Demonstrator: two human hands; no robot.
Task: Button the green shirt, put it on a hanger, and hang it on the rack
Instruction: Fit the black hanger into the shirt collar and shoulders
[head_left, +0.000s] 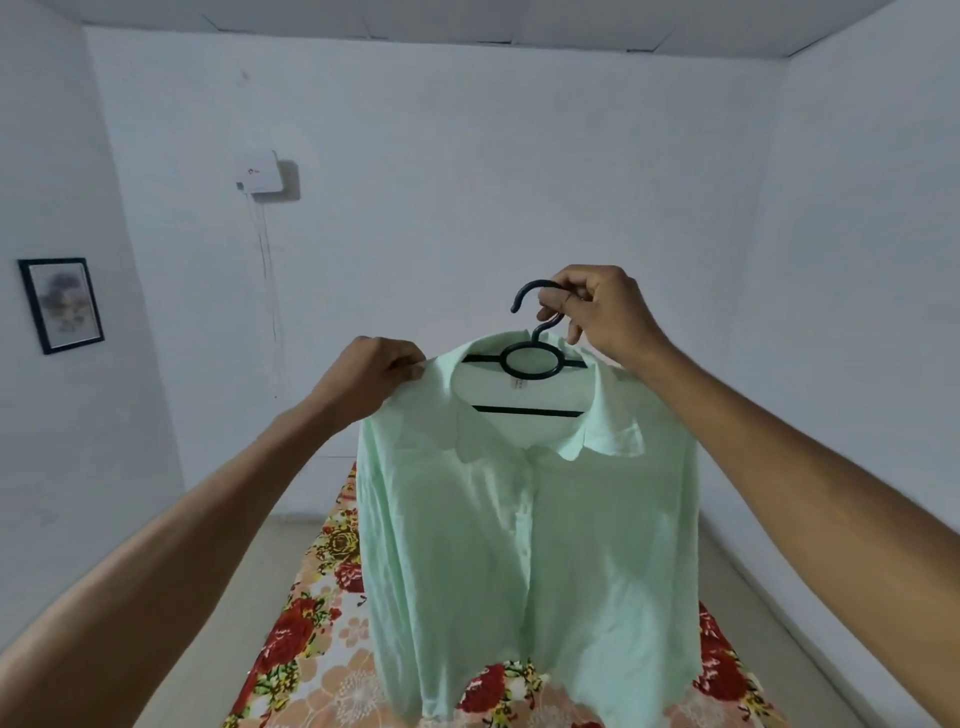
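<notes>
The right hand grips the black hanger by its hook; the left hand pinches the green shirt (at its shoulder).

No legible text (wall box logo blurred)

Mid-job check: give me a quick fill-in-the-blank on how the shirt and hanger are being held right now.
1. The right hand grips the black hanger by its ____.
2. The left hand pinches the green shirt at its ____.
3. Below the shirt lies a cloth with a ____ print.

Missing words: hook; shoulder; floral
</notes>
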